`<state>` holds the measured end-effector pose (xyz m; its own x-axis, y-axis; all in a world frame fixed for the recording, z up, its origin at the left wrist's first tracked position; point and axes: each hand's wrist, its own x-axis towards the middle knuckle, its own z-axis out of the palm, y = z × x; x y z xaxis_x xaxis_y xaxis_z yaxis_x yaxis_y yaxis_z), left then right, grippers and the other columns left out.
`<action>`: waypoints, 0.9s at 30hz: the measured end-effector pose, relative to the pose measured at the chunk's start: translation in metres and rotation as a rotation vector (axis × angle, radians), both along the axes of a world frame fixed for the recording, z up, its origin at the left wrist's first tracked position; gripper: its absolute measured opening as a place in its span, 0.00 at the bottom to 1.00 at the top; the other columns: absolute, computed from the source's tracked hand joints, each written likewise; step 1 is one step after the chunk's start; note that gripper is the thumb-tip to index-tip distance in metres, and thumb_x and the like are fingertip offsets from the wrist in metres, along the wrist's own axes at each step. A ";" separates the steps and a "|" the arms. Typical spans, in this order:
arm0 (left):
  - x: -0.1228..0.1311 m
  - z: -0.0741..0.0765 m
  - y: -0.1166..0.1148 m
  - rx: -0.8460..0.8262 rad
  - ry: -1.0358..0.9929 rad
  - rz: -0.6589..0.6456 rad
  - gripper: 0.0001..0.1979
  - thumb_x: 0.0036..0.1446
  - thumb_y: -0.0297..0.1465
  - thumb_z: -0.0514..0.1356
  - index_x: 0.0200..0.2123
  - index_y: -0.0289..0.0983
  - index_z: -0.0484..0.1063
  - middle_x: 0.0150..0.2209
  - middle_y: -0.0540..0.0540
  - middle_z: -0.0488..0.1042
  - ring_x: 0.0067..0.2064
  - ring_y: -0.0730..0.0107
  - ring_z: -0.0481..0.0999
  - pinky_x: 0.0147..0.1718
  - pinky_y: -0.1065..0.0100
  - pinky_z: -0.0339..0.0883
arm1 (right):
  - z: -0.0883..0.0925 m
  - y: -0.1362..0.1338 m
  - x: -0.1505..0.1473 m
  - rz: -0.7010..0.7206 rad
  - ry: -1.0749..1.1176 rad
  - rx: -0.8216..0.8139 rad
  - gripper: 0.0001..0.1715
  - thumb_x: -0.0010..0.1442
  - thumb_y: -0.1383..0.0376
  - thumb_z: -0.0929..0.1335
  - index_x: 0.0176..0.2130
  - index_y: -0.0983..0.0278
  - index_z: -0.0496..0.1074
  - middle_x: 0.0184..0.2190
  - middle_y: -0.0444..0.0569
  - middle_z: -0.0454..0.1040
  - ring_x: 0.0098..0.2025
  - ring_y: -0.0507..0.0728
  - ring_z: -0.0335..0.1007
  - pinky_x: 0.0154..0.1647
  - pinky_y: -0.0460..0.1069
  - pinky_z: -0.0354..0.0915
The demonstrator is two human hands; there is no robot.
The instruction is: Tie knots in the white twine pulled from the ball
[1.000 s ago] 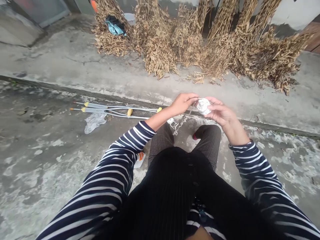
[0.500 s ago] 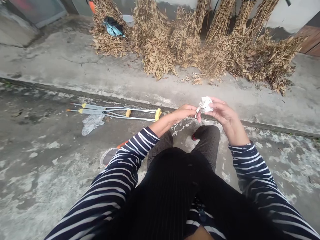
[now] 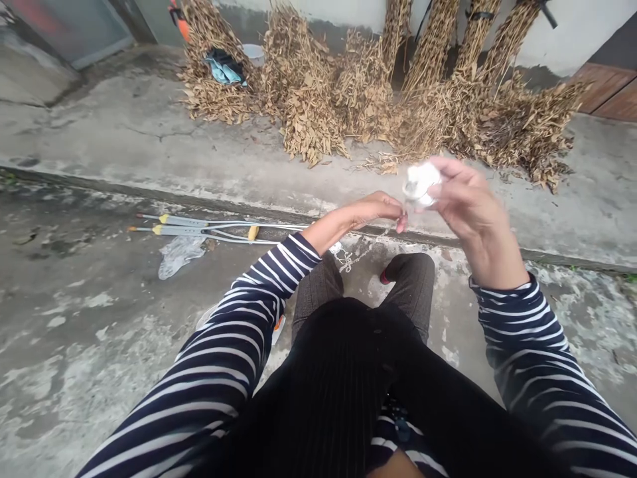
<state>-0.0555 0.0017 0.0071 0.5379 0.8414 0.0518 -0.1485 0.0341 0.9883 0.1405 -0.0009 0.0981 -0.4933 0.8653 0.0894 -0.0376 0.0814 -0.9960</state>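
Note:
In the head view, my right hand (image 3: 470,202) grips a small wound bundle of white cord (image 3: 423,184), raised over the concrete step; motion blurs it. Just left of and below it, my left hand (image 3: 381,209) has its fingertips pinched together on what looks like the cord's loose part. Thin white cord (image 3: 348,259) trails down below that hand and lies tangled on the ground between my feet.
A pair of crutches (image 3: 213,229) lies on the ground to the left, beside a clear plastic bag (image 3: 182,255). Dried plant bundles (image 3: 313,99) lean along the wall on the raised concrete step (image 3: 199,159). Dark blue cloth (image 3: 223,66) hangs on one bundle.
My right hand has moved up and right with the bundle of cord, away from my left hand. My left hand has shifted slightly right and up, and the view has tilted slightly.

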 end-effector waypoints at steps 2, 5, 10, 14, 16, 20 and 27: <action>0.007 -0.003 -0.011 -0.072 -0.067 -0.096 0.12 0.59 0.35 0.67 0.28 0.32 0.76 0.24 0.43 0.77 0.36 0.63 0.82 0.44 0.62 0.72 | 0.009 0.011 0.004 -0.098 0.018 0.112 0.25 0.48 0.60 0.81 0.46 0.59 0.78 0.43 0.48 0.81 0.43 0.60 0.79 0.39 0.56 0.81; 0.017 -0.015 -0.035 -0.147 -0.138 -0.031 0.16 0.61 0.40 0.66 0.28 0.33 0.73 0.20 0.48 0.73 0.32 0.66 0.80 0.43 0.64 0.71 | 0.018 0.026 0.007 -0.254 0.051 0.264 0.25 0.48 0.62 0.81 0.44 0.59 0.75 0.43 0.49 0.79 0.43 0.60 0.77 0.40 0.58 0.79; 0.020 -0.023 -0.071 -0.184 -0.218 0.117 0.27 0.61 0.55 0.65 0.37 0.35 0.73 0.16 0.54 0.67 0.23 0.70 0.74 0.38 0.63 0.71 | 0.020 0.042 0.009 -0.446 0.030 0.463 0.26 0.39 0.67 0.83 0.37 0.60 0.73 0.37 0.48 0.77 0.39 0.57 0.72 0.32 0.52 0.76; 0.013 -0.023 -0.067 -0.096 -0.161 0.243 0.30 0.56 0.56 0.68 0.44 0.34 0.76 0.24 0.48 0.78 0.31 0.66 0.80 0.43 0.62 0.72 | 0.019 0.045 0.011 -0.347 -0.016 0.445 0.25 0.44 0.64 0.82 0.40 0.58 0.74 0.41 0.48 0.78 0.45 0.60 0.75 0.38 0.56 0.80; 0.012 -0.023 -0.052 -0.046 -0.085 0.360 0.26 0.52 0.48 0.73 0.44 0.34 0.77 0.33 0.44 0.83 0.39 0.64 0.82 0.50 0.61 0.71 | 0.021 0.040 0.008 -0.278 -0.016 0.420 0.25 0.47 0.61 0.81 0.43 0.57 0.74 0.43 0.48 0.78 0.47 0.61 0.76 0.38 0.57 0.81; 0.013 -0.011 -0.015 0.141 0.003 0.619 0.21 0.50 0.33 0.74 0.47 0.34 0.78 0.43 0.41 0.84 0.50 0.60 0.82 0.57 0.60 0.69 | 0.030 0.023 -0.004 -0.203 0.019 0.375 0.28 0.45 0.61 0.82 0.44 0.57 0.74 0.43 0.47 0.79 0.47 0.62 0.79 0.37 0.56 0.81; 0.024 0.015 0.005 0.386 0.163 0.707 0.11 0.62 0.34 0.65 0.28 0.35 0.78 0.30 0.48 0.79 0.38 0.67 0.78 0.47 0.67 0.69 | 0.044 0.028 -0.010 -0.142 0.053 0.271 0.36 0.46 0.57 0.84 0.52 0.54 0.73 0.47 0.49 0.81 0.55 0.68 0.76 0.47 0.64 0.81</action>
